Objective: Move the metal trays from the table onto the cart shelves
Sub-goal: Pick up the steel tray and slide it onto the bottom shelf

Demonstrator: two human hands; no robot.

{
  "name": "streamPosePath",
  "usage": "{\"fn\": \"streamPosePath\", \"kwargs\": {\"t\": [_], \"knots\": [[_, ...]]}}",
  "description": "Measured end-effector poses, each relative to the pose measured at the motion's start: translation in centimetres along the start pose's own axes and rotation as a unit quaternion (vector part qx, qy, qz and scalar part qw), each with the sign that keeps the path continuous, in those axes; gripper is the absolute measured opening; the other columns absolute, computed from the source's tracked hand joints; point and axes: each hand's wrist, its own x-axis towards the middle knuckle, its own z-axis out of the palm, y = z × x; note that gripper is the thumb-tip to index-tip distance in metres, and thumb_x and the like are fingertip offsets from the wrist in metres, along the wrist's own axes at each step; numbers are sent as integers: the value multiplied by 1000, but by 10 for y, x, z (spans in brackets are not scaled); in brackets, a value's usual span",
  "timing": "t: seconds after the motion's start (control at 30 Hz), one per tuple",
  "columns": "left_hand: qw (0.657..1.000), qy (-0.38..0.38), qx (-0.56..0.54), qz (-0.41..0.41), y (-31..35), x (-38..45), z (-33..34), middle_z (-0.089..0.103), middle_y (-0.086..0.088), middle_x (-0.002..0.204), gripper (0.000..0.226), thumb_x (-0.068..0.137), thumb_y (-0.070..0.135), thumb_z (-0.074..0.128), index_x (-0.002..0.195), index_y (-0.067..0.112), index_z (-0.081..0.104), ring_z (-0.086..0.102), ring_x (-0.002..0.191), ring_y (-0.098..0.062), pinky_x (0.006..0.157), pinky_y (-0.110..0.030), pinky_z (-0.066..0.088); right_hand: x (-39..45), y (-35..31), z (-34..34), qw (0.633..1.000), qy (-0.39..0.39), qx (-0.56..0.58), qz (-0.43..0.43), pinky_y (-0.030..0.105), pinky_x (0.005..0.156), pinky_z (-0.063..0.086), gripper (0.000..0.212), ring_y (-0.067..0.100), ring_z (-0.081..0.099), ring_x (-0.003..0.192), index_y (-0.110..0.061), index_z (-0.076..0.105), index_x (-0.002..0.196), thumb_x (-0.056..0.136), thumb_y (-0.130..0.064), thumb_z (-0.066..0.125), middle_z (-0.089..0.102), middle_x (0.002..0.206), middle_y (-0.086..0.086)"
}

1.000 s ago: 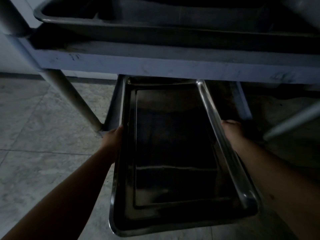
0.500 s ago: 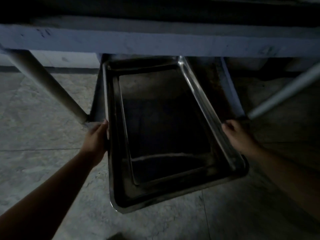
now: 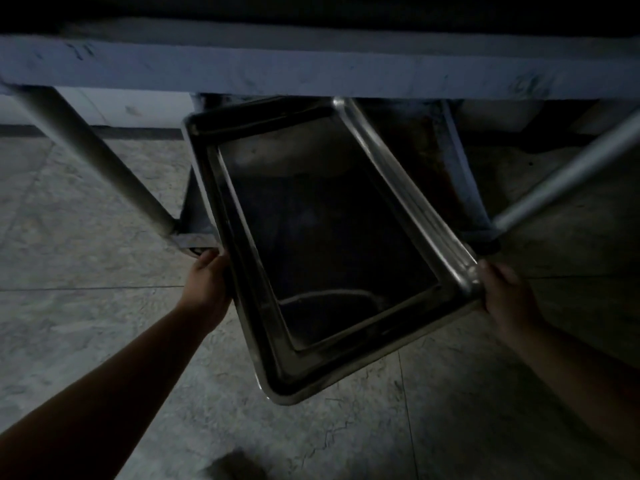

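Observation:
A shiny rectangular metal tray (image 3: 325,244) is held low between both hands, turned at an angle, its far end over the cart's bottom shelf (image 3: 453,174). My left hand (image 3: 209,285) grips the tray's left long rim near the middle. My right hand (image 3: 504,292) grips its near right corner. The tray's near left corner hangs over the floor. The light is dim and the tray's inside looks empty.
The front edge of a higher cart shelf (image 3: 311,71) spans the top of the view. A cart leg (image 3: 104,164) slants down at the left and another leg (image 3: 568,171) at the right. Tiled floor (image 3: 86,323) lies below.
The tray has slid farther in over the bottom shelf and twisted so its near end swings right. My right hand moved back to the near right corner; the left stays on the left rim.

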Motion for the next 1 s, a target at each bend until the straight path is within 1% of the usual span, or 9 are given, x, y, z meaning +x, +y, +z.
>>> {"fn": "streamPosePath", "kwargs": {"t": [0.1, 0.23, 0.4, 0.47, 0.53, 0.67, 0.8, 0.9, 1.0], "knots": [[1000, 5, -1, -3, -8, -2, 5, 70, -17, 95, 28, 105, 23, 46, 114, 3, 64, 69, 81, -32, 61, -38, 59, 24, -8, 6, 999, 8, 27, -21, 30, 66, 45, 20, 12, 58, 73, -19, 67, 84, 93, -34, 58, 64, 79, 0], [1000, 7, -7, -9, -13, -8, 11, 67, -24, 115, 33, 108, 18, 39, 129, 0, 55, 69, 97, -38, 76, -48, 61, 63, -25, 22, 994, -10, 103, 41, 15, 42, 41, 19, 3, 56, 55, -19, 63, 84, 89, -37, 65, 58, 65, -9], [999, 17, -22, -18, -17, -20, 24, 65, -22, 121, 33, 108, 19, 36, 133, 1, 50, 67, 106, -39, 84, -52, 58, 93, -38, 33, 986, 0, 126, 108, 36, 77, 54, 58, 21, 60, 104, -17, 56, 128, 82, -51, 68, 62, 117, 3], [999, 34, -27, -21, -20, -21, 28, 65, -23, 122, 33, 108, 20, 37, 132, 1, 50, 67, 108, -40, 87, -53, 57, 86, -40, 34, 978, 18, 164, 130, 34, 73, 53, 57, 21, 60, 104, -18, 54, 131, 87, -54, 58, 62, 119, 2], [998, 47, -31, -18, -23, -21, 29, 65, -24, 119, 33, 108, 20, 38, 127, -1, 52, 65, 108, -44, 86, -53, 57, 58, -30, 36, 967, 29, 207, 147, 33, 72, 55, 45, 20, 64, 92, -20, 59, 123, 92, -52, 51, 67, 104, -1], [997, 63, -46, -23, -27, -19, 30, 70, -18, 113, 30, 107, 22, 40, 123, 2, 57, 70, 101, -36, 76, -45, 60, -24, 17, 44, 981, -61, 134, 127, 23, 42, 46, 26, 11, 62, 48, -20, 62, 82, 96, -38, 49, 64, 54, -8], [997, 54, -52, -21, -26, -20, 30, 73, -14, 107, 28, 107, 23, 40, 117, 7, 61, 73, 97, -32, 68, -38, 61, -46, 11, 51, 969, -138, 170, 115, 24, 38, 39, 23, 15, 58, 47, -12, 66, 79, 88, -15, 45, 63, 61, 6], [997, 60, -49, -23, -27, -22, 33, 71, -16, 111, 28, 107, 23, 40, 119, 6, 59, 73, 98, -32, 72, -40, 61, -44, 3, 50, 959, -136, 226, 105, 24, 41, 40, 28, 13, 58, 50, -20, 71, 68, 86, -24, 50, 63, 60, 1], [997, 49, -46, -24, -26, -23, 34, 68, -19, 114, 32, 107, 22, 39, 125, 0, 55, 71, 100, -33, 74, -41, 60, -38, 6, 45, 968, -140, 191, 86, 22, 41, 40, 35, 16, 64, 56, -18, 72, 73, 96, -23, 46, 68, 63, 2]]}}
